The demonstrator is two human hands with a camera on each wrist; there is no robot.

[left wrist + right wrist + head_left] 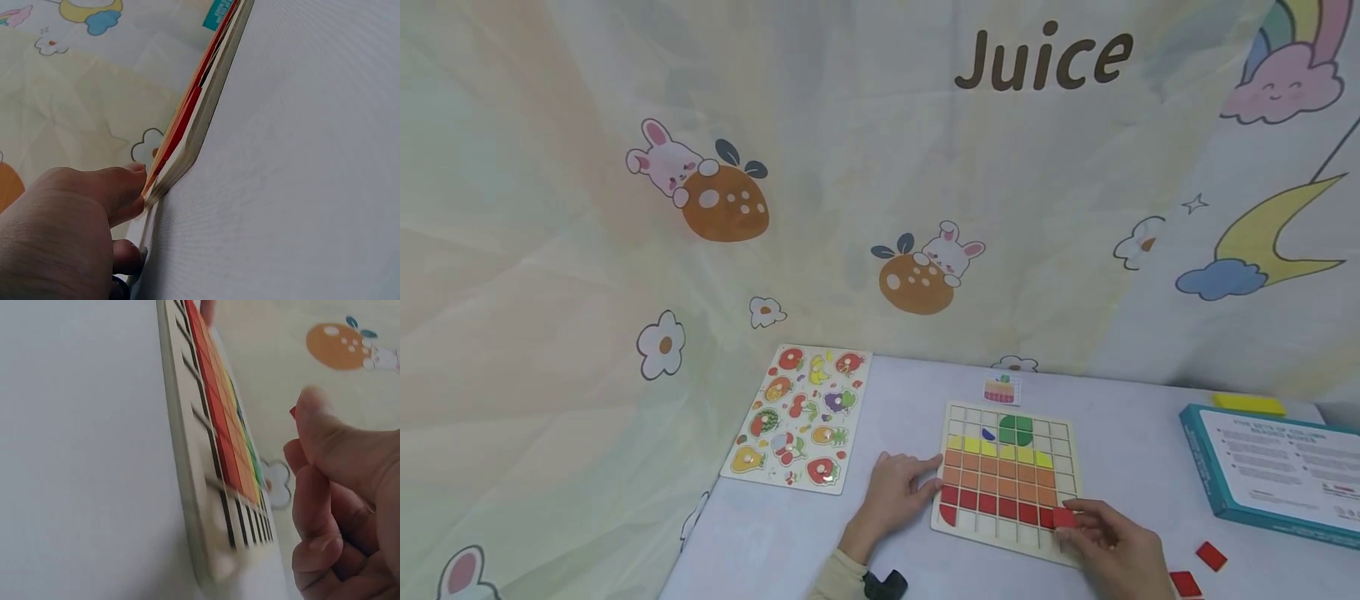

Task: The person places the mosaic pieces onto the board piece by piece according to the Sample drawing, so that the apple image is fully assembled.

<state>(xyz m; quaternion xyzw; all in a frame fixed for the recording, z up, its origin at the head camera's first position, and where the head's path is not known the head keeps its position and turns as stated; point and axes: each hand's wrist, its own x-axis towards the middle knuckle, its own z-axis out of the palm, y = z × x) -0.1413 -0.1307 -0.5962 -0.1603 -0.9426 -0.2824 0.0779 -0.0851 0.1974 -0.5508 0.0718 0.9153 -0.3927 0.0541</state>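
The right hand (1112, 546) pinched a red tile (1064, 518) between thumb and fingertips, fingers curled in on it. The tile sat at the tips of the fingers, over the near right corner of the grid board (1006, 475), touching or just above the red row; which of the two could not be told. In the right wrist view only a sliver of the red tile (292, 412) showed behind the thumb, with the other fingers (315, 550) folded under, just beside the board's near edge (187, 487).

The left hand (897, 492) lay flat on the table (820, 533) at the board's left edge, fingers straight and close together, tips touching the edge near the orange and red rows. The left wrist view showed the fingers (112, 187) pressed against the board's side (200, 125), gripping nothing.

The board lay near the middle of the table, its lower rows filled red, orange and yellow, with green pieces on top. A small pattern card (1002, 389) lay just beyond the board's far edge. A fruit puzzle (799, 419) lay toward the left edge, well apart from the hands. A teal box (1270, 475) lay at the right edge. Two loose red tiles (1210, 556) lay near the right hand at the near right edge.
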